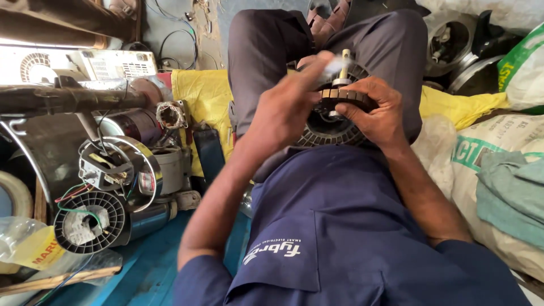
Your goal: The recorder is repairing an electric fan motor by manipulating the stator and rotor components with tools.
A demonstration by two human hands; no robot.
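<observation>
A cluttered floor surrounds the seated person: on the left lie a black wire spool [90, 222], a stripped motor with a wound core and coloured leads [107, 165], a grey metal cylinder [148, 218] and a long dark pipe [68, 99], all crowded against a blue surface [141, 266]. A yellow cloth [201, 96] spreads beneath the person's legs, and on the right sit printed white sacks [481, 153] with a folded grey-green cloth [510, 192] on top, plus shiny metal housings [453, 42] further back. Nothing lies between the camera and the hands except the person's own dark blue shirt. The round black motor rotor [331, 122], with its pale shaft [344, 62] pointing up, rests on the lap between the knees. The right hand [377, 110] clasps the rotor's upper rim, thumb and fingers curled round it. The left hand [286, 107] reaches across from the left, fingers stretched toward the shaft; its fingertips are motion-blurred, so whether it grips anything cannot be told.
</observation>
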